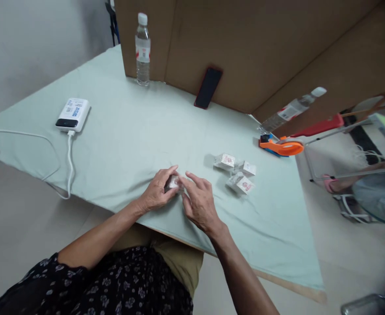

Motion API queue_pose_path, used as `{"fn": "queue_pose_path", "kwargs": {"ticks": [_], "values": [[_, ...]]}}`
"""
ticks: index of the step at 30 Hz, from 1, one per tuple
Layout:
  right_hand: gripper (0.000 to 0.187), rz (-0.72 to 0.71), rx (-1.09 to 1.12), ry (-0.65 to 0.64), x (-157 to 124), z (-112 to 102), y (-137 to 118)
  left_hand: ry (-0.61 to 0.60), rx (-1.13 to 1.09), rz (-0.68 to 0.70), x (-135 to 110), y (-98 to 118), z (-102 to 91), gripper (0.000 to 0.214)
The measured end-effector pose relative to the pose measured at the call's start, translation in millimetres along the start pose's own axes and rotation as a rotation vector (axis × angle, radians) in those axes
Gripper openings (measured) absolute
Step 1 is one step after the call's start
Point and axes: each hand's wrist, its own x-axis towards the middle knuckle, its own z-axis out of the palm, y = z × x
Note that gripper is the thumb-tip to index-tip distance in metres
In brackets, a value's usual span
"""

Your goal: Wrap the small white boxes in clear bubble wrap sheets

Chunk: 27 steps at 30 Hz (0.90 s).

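Observation:
Near the front edge of the cloth-covered table, a small white box [173, 183] in what looks like clear wrap lies between my hands. My left hand [159, 189] is closed around its left side, thumb in front and fingers behind. Against the box's right side rest the fingertips of my right hand [199, 199]; its other fingers are bent and apart. Much of the box is hidden by fingers. To the right sit three similar small boxes, one at the back [225, 161], one at the right [245, 168] and one in front [241, 183] with a red print.
A white power bank [73, 114] with a cable lies at left. Along a cardboard screen [231, 43] stand a water bottle [143, 52], a leaning phone [208, 87] and a second bottle [291, 110]. An orange tape dispenser [282, 146] sits at the right edge.

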Motion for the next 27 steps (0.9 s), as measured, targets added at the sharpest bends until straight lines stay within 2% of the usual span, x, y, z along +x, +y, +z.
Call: {"fn": "queue_pose_path", "kwargs": {"ticks": [3, 7, 9, 13, 16, 20, 23, 27], "values": [[0.056, -0.026, -0.012, -0.051, 1, 3, -4, 0.002, -0.005, 0.007, 0, 0, -0.2, 0.064], [0.054, 0.071, 0.112, 0.014, -5, -4, 6, -0.006, 0.006, 0.001, 1, 0, -0.6, 0.068], [0.063, 0.107, 0.127, 0.020, -8, -3, 15, 0.002, 0.010, 0.006, 1, 0, -0.7, 0.071], [0.077, 0.119, 0.121, -0.082, -3, 14, 27, 0.042, 0.003, -0.005, -1, -1, -2.5, 0.077], [0.074, 0.152, 0.131, -0.078, 8, 25, 28, 0.081, -0.003, -0.024, -1, -3, -4.9, 0.079], [0.064, 0.200, 0.136, -0.002, 12, 27, 20, 0.095, -0.012, -0.029, -2, -4, -6.2, 0.079], [0.063, 0.243, 0.136, 0.026, 2, 27, 14, 0.070, -0.025, -0.029, -1, -3, -5.9, 0.080], [0.061, 0.240, 0.124, 0.069, -14, 23, 13, -0.047, -0.055, -0.063, -1, -1, -5.2, 0.081]]}}
